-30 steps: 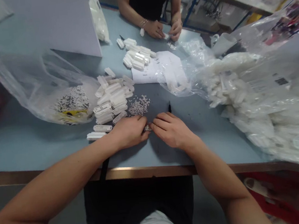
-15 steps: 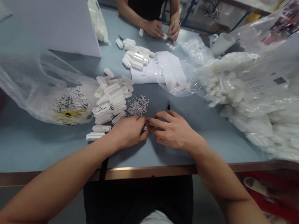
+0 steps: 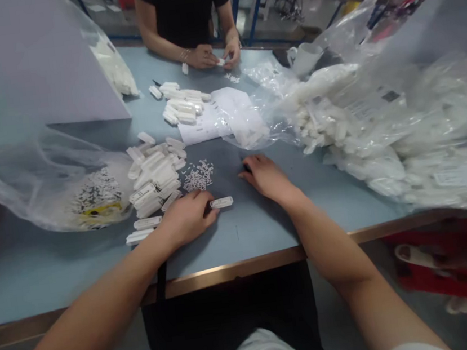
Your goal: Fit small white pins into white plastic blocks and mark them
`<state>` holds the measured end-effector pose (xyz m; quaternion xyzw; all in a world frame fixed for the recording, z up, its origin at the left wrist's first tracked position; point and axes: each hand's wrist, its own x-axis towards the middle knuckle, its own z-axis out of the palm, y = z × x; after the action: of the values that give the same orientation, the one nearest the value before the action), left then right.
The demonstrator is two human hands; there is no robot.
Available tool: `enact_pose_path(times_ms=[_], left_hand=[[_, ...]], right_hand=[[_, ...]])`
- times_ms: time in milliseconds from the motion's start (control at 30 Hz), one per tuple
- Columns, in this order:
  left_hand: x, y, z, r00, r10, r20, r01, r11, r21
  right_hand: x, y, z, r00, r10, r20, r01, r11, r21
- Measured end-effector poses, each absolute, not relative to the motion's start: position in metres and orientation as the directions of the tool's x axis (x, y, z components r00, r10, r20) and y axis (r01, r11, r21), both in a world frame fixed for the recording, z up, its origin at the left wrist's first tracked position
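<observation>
a white strip lies flat on the table, alone, just off the fingertips of the left hand. that hand rests loosely curled and holds nothing i can see; whether it touches the strip's end i cannot tell. the right hand lies flat and open, empty as far as shows, its fingertips beside a small black tool that is mostly hidden.

for clean handling, i'd judge that the strip is best pinched by its two ends and kept level, with the wrist held clear of the pins close by.

near the left hand are a heap of tiny white pins, too many to count, and a pile of perhaps twenty strips. two or three loose strips lie in front of the pile. farther off is a second pile, about a dozen or more, beside one paper sheet. one clear bag sits to the left, and a bulging mass of clear bags full of white parts sits to the right. across the table, a co-worker's two hands hold a small white piece.
</observation>
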<state>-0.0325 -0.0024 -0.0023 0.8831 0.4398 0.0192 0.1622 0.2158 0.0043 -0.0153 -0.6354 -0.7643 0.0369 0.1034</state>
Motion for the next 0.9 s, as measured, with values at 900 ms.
enact_pose_path(times_ms=[900], left_hand=[[-0.03,-0.004,-0.001,0.62,0.777,-0.11,0.769,-0.573,0.284]], right_hand=[[0.173,-0.025,-0.006,-0.206,0.976,0.067,0.227,0.114,-0.967]])
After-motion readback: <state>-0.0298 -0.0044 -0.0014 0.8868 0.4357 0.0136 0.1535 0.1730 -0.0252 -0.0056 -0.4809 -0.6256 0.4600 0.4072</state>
